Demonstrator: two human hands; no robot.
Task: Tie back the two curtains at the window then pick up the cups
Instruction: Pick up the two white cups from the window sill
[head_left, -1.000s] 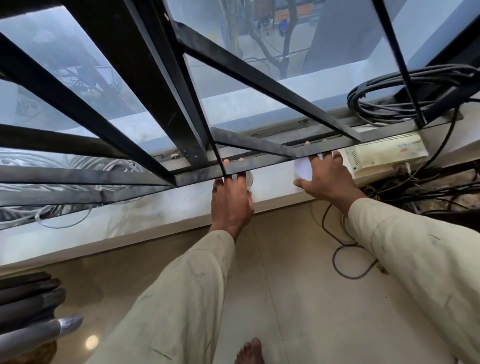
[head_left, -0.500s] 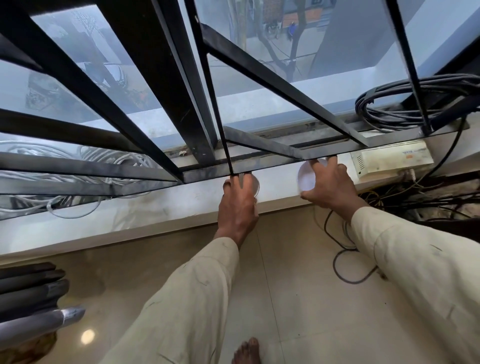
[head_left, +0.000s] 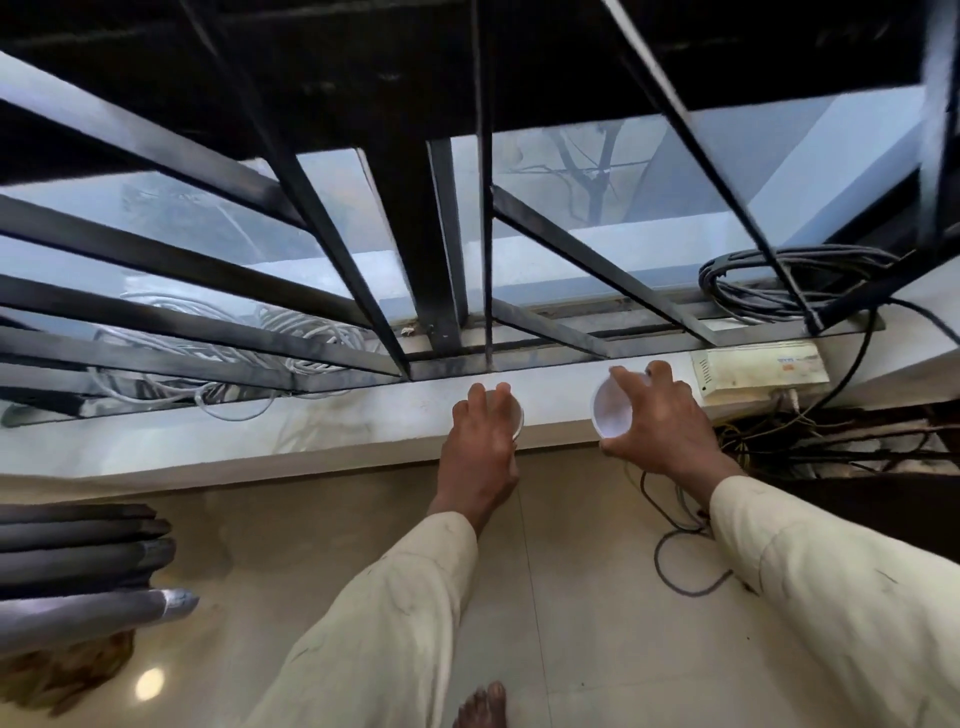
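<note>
Head view looks down on a white stone sill that runs below a window barred by a black metal grille, whose bottom rail lies just behind both hands. Behind the bars at the left lies a loose coil of white cable, and at the right a coil of black cable rests on the grille's corner. A white electrical box sits on the sill just beside the right hand, with a tangle of wires below it and a black cord looping across the tiled floor. Dark pleated curtain folds hang at the lower left, well apart from the 2 cups. A bare foot shows at the bottom edge. The left hand reaches from a pale sleeve, its fingers curled down over the top of the left cup, which stands on the sill; only a sliver of its rim shows past the knuckles. The right hand grips the right cup, thumb on its near side and fingers spread round the far side, the cup tilted so that its white inside faces the camera; whether its base touches the sill I cannot tell.
</note>
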